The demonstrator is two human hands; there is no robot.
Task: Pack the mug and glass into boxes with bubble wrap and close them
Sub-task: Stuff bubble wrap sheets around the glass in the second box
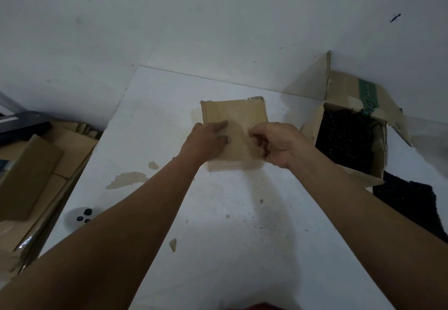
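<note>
Far left, beside the table, flat cardboard pieces [36, 176] lie stacked, with a dark flat object [21, 125] behind them. Just below the table's left edge sits a small white round thing [80, 216] with dark spots on it. The white table [218, 237] is stained and chipped in brown patches.

Near the middle of the table, towards its far side, stands the small box [234, 113]. Its top is closed, and shiny clear tape shows at its far edge. The left hand [208, 137] rests on the near left part of the box top, fingers fairly straight and pressing flat on the cardboard. The right hand [276, 144] is at the near right part of the same top, fingers curled and fingertips pinched together against the box. Whether they nip tape or a flap edge is too blurred to tell.

To the right, touching the wall, a large box [351, 96] stands open with its flaps up. Dark bubble wrap [346, 140] fills it. Another dark sheet [412, 205] lies on the table just in front of it, at the right edge.
</note>
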